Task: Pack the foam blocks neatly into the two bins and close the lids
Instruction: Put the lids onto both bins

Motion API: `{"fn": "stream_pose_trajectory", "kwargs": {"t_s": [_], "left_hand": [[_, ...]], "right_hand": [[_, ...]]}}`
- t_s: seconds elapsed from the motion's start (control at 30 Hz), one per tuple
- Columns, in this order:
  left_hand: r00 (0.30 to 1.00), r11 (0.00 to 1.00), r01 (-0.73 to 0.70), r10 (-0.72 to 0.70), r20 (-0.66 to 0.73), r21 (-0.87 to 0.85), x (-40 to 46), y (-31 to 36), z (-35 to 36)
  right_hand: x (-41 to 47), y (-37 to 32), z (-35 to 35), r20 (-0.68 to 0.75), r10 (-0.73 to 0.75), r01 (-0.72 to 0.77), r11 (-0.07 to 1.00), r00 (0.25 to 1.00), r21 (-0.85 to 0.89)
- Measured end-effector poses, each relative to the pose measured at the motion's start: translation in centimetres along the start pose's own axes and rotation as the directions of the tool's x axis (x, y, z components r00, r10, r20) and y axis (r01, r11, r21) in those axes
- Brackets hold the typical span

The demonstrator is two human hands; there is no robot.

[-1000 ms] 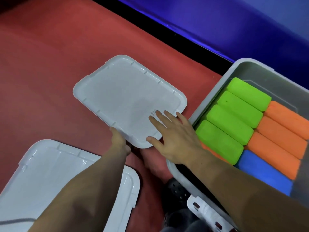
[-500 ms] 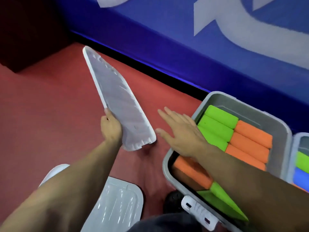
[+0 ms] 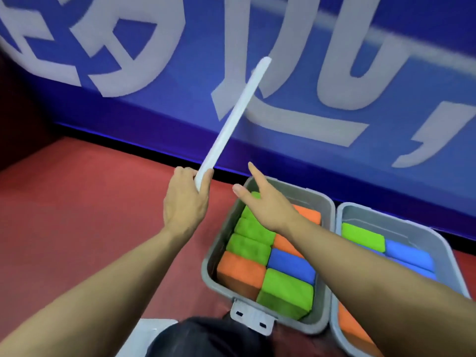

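Bins (image 3: 323,320) side by side on red floor (image 3: 77,228), foam blocks (image 3: 247,249) packed, both uncovered. Lid (image 3: 233,117) edge-on, raised, gripped at its low corner by left hand (image 3: 186,202). Right hand (image 3: 265,204) spread over left bin, empty. Suggest: take far edge, flatten lid, square it to rim, press down. Latch tab (image 3: 251,316) protrudes near knee (image 3: 206,338).

Right forearm (image 3: 360,266) covering part of the foam blocks (image 3: 247,243) in the left bin (image 3: 213,253). Right bin (image 3: 401,222) cut off by the bottom edge, its near end out of view. White lid (image 3: 231,117) seen edge-on, faces hidden; wall lettering (image 3: 296,81) blurred, unreadable.
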State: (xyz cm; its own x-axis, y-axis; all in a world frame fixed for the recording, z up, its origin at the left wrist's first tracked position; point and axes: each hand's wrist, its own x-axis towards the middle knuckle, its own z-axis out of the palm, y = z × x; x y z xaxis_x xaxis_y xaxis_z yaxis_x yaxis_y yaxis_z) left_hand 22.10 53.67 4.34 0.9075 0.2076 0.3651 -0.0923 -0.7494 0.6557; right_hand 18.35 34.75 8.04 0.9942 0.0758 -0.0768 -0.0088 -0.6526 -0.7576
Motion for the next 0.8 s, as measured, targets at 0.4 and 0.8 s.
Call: {"fn": "stream_pose_trajectory", "kwargs": {"t_s": [0.4,0.8], "left_hand": [[0.956,0.965,-0.197,0.229,0.185,-0.174,-14.3,21.5,6.4],[0.782,0.928,-0.127,0.311,0.540,-0.351,-14.6,22.4,12.3]], "right_hand": [[-10.2,4.5,-14.3,-0.360,0.325,-0.041,0.789,0.874,0.613],[-19.3,16.3,-20.0,-0.517,0.449,-0.078,0.805,0.729,0.588]]}}
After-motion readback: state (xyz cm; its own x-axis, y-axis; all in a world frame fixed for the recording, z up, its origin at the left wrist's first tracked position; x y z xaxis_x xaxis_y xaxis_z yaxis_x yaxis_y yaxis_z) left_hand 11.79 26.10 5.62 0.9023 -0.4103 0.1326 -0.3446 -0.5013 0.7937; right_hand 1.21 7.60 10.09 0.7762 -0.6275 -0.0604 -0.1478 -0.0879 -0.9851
